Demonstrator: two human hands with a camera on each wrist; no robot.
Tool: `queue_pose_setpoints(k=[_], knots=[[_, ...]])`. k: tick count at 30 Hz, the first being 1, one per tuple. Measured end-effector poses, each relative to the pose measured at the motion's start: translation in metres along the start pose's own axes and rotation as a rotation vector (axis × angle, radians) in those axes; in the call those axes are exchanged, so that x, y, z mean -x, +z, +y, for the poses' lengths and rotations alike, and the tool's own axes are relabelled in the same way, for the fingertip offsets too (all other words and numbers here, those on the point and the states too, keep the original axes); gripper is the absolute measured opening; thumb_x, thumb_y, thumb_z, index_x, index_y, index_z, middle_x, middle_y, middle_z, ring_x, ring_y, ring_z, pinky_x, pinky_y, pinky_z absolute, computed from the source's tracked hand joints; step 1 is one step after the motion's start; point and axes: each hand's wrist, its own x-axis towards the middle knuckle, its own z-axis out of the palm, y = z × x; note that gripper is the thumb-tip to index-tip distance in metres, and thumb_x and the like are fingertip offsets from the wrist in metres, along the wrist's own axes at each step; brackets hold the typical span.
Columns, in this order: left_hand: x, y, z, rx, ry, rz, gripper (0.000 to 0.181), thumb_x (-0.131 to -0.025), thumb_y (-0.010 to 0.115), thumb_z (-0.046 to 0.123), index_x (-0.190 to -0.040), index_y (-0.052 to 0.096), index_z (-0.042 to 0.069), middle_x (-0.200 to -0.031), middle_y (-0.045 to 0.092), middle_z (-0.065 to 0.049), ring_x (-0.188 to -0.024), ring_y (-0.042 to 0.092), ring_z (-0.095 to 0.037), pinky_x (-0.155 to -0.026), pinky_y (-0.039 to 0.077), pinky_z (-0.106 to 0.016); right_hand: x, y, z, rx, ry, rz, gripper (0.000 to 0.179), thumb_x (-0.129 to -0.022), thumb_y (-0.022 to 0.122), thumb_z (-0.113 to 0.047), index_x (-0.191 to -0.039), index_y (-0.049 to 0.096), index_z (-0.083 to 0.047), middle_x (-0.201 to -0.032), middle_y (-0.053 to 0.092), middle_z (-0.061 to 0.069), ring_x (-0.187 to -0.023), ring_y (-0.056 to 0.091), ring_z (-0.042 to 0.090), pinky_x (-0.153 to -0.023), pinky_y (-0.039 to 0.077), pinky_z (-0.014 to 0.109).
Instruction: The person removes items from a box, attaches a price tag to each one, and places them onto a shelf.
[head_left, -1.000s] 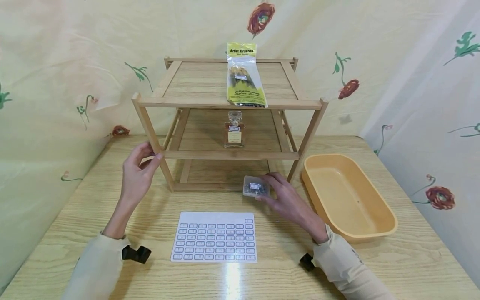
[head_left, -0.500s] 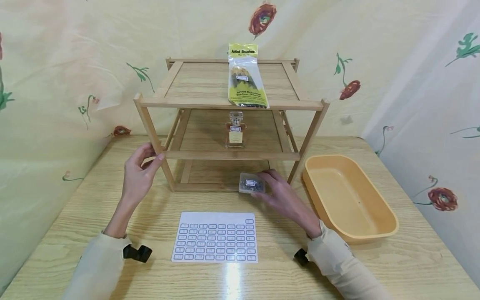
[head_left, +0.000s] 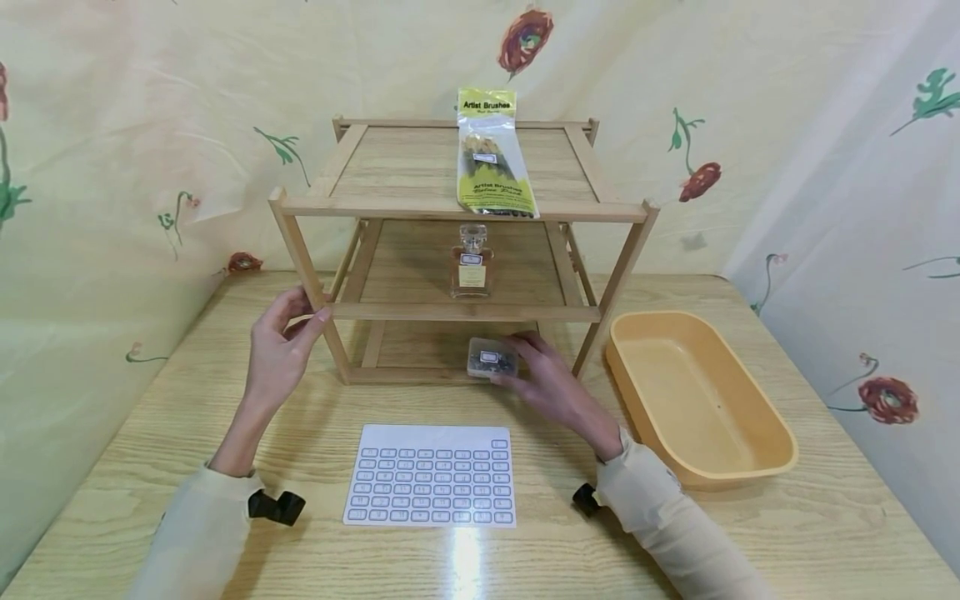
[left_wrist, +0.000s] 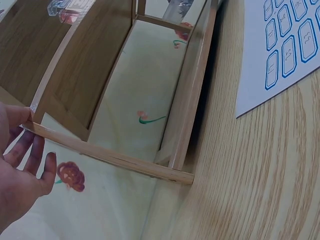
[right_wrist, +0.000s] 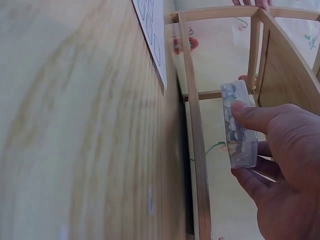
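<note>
A clear plastic box [head_left: 486, 360] with a small label and little shiny pieces inside is in my right hand [head_left: 551, 383]. The thumb and fingers pinch it along its edges, as the right wrist view shows with the box [right_wrist: 239, 135] on its side. It hovers at the front of the lowest level of a three-level wooden rack [head_left: 465, 312]. My left hand [head_left: 276, 354] pinches the rack's left front post at the height of the middle shelf. A perfume bottle [head_left: 471, 265] stands on that shelf. On the top shelf lies a pack of artist brushes [head_left: 491, 158].
A white sheet [head_left: 431, 477] with rows of small blue-framed labels lies on the wooden table [head_left: 300, 554] before the rack. To the right stands a yellow plastic tub [head_left: 701, 392]. Flowered cloth [head_left: 757, 125] hangs behind and at the sides.
My right hand has moved the plastic box left and farther in, over the front edge of the lowest shelf. The left hand keeps its hold on the post.
</note>
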Motion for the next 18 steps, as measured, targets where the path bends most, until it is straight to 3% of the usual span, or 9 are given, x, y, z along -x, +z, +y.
queue_pose_setpoints(k=[18], knots=[[0.0,0.0,-0.002,0.0,0.004,-0.01,0.03,-0.102,0.063,0.002,-0.129,0.058,-0.012,-0.106,0.065,0.002,-0.102,0.061,-0.017,-0.091,0.051,-0.023,-0.015,0.012,0.006,0.008,0.028,-0.04,0.06,-0.095,0.078,-0.021,-0.144,0.054,0.005,-0.143,0.051,0.024,-0.121,0.058,0.036,-0.096,0.053,0.049]])
